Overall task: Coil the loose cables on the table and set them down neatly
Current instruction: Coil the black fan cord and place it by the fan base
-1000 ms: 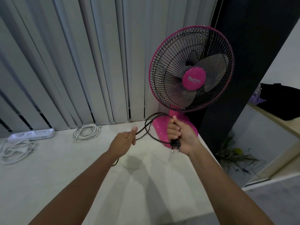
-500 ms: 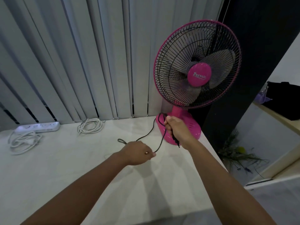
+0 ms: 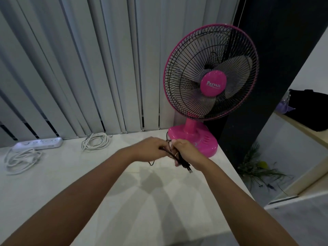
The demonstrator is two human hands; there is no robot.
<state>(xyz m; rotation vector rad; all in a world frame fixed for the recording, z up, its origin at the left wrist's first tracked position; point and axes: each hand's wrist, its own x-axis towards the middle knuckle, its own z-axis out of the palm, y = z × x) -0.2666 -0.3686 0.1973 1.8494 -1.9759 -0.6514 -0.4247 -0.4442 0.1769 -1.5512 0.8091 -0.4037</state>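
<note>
A pink desk fan (image 3: 210, 86) stands at the table's back right corner. Its thin black cable (image 3: 173, 154) is gathered in loops between my two hands, just in front of the fan's base. My right hand (image 3: 186, 151) grips the loops, and the black plug (image 3: 187, 167) sticks out below its palm. My left hand (image 3: 150, 148) meets it from the left and holds the same cable, with a short loop hanging under it. A coiled white cable (image 3: 95, 141) lies by the blinds. Another white cable (image 3: 21, 159) lies bundled at the far left.
A white power strip (image 3: 38, 143) lies along the back edge at the left. Grey vertical blinds (image 3: 88, 68) close off the back of the white table (image 3: 124, 192). Past the table's right edge the floor drops away, with a plant (image 3: 257, 169) below.
My left hand has come up and right from the table to meet my right hand. The slack cable that trailed on the table is now gathered between both hands.
</note>
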